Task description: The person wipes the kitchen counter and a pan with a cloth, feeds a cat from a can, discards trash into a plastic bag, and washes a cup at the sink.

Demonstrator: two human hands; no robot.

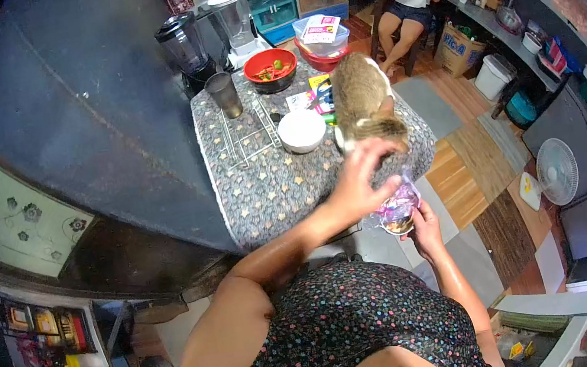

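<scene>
your right hand [426, 226]: fingers closed on side of small container [399, 228], apparently to steady it while leaving top reachable; crinkled plastic [400, 202] lies over rim, contents unclear. your left hand [365, 185]: half open, thumb apart from fingers, above plastic, contact not discernible; placed between container and cat [364, 95], perhaps as guard. container held just off edge of table [272, 194], near your body, likely for close control.

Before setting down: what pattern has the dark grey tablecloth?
Small pale stars on the tablecloth; best in head view.
</scene>
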